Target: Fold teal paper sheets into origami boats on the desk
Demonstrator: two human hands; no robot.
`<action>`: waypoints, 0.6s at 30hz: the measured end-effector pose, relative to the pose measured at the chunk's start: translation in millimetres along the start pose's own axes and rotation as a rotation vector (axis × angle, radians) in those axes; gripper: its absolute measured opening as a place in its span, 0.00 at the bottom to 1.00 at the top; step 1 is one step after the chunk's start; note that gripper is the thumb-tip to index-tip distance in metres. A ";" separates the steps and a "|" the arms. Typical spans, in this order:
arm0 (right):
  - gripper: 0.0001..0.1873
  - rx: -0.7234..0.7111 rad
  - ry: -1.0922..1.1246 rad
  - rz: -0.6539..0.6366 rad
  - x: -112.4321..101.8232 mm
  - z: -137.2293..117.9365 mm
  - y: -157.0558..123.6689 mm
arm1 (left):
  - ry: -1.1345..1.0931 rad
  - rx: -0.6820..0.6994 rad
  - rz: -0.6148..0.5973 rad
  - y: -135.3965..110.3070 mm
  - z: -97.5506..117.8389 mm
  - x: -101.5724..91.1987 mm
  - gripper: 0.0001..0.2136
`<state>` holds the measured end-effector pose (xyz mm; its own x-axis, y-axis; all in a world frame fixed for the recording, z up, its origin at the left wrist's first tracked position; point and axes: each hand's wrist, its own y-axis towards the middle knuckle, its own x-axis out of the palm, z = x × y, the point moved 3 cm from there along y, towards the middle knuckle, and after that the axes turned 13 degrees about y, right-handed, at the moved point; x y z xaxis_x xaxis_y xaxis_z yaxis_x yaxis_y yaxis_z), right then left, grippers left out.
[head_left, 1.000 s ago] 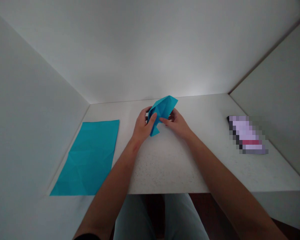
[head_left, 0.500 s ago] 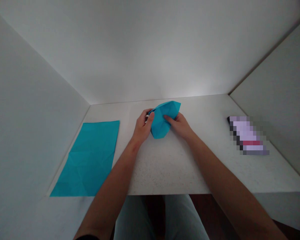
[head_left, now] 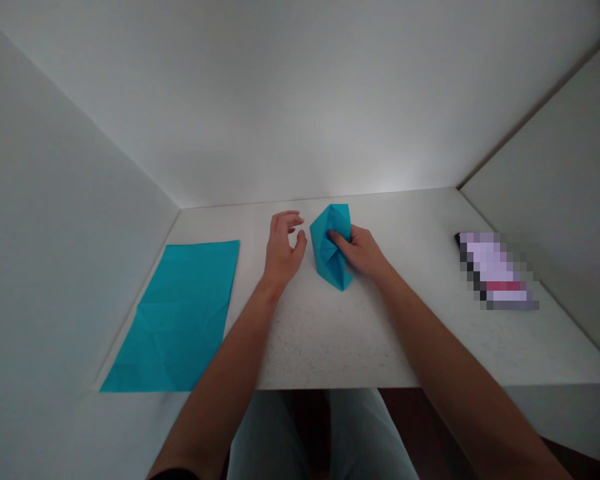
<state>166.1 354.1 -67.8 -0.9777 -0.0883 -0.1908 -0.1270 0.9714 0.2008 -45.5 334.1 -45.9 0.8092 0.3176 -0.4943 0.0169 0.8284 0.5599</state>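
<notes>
A folded piece of blue paper with several creased facets is held above the middle of the table. My right hand grips it from the right, thumb pressed on the creases in front and the other fingers hidden behind. Just left of the paper, my left hand is held with curved fingers and thumb apart. It holds nothing, and a small gap separates it from the folded paper.
A flat, creased blue sheet lies at the table's left side, partly behind my left forearm. On the right rests a blurred-out, phone-like object. White walls enclose the white table at the back and both sides.
My left hand has let go of the folded paper and moved slightly left. The paper has turned in my right hand, so its creased, gathered side now shows.
</notes>
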 end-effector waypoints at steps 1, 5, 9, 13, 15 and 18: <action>0.21 -0.026 -0.060 -0.014 0.9 -2.6 -1.2 | 0.043 0.077 0.026 -0.1 4.8 -1.9 0.06; 0.19 -0.129 -0.203 -0.057 4.8 -12.0 -4.6 | 0.149 0.263 0.027 -2.3 18.7 -3.5 0.06; 0.18 -0.155 -0.163 -0.079 7.4 -17.3 -5.9 | 0.141 0.233 0.001 -2.8 18.0 -2.3 0.10; 0.20 -0.113 -0.042 -0.083 7.0 -17.7 -5.0 | 0.066 0.067 0.012 0.5 10.7 -4.6 0.07; 0.20 -0.101 -0.022 -0.088 6.4 -17.4 -4.2 | 0.045 0.024 -0.002 2.0 9.7 -5.0 0.08; 0.19 -0.109 -0.073 -0.094 6.4 -18.3 -3.8 | 0.074 0.005 -0.028 2.4 11.1 -3.9 0.06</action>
<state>157.3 345.8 -52.2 -0.9465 -0.1575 -0.2816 -0.2383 0.9297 0.2808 -42.1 329.7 -35.3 0.7627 0.3279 -0.5575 0.0417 0.8352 0.5484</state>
